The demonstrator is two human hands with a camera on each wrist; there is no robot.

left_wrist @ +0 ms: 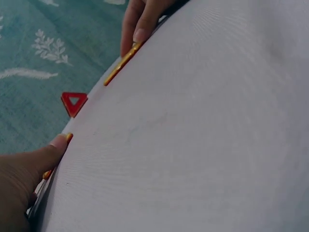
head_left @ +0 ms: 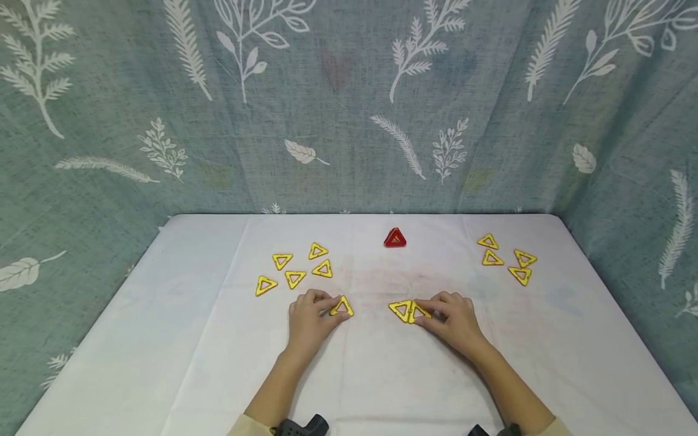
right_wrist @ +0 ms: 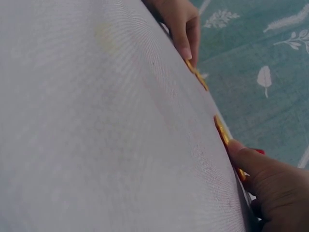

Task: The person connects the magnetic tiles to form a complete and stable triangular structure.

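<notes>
My left hand (head_left: 311, 319) pinches a yellow magnetic triangle tile (head_left: 348, 306) between thumb and fingers, low at the white cloth. To the right, my right hand (head_left: 454, 319) pinches another yellow triangle tile (head_left: 411, 311) by its right side. That tile's left edge lies along a second yellow triangle tile (head_left: 400, 303), making a pair. A gap of cloth separates this pair from the left hand's tile. In the left wrist view, the right hand's tiles (left_wrist: 120, 67) appear nearly edge-on. The right wrist view shows my right thumb (right_wrist: 236, 147) on its tile.
Behind the hands a small red triangular piece (head_left: 400, 242) stands up from the cloth. Several loose yellow triangle tiles (head_left: 295, 273) lie at the left, and several more yellow triangle tiles (head_left: 520, 281) at the far right. A leaf-patterned curtain (head_left: 349, 121) borders the table.
</notes>
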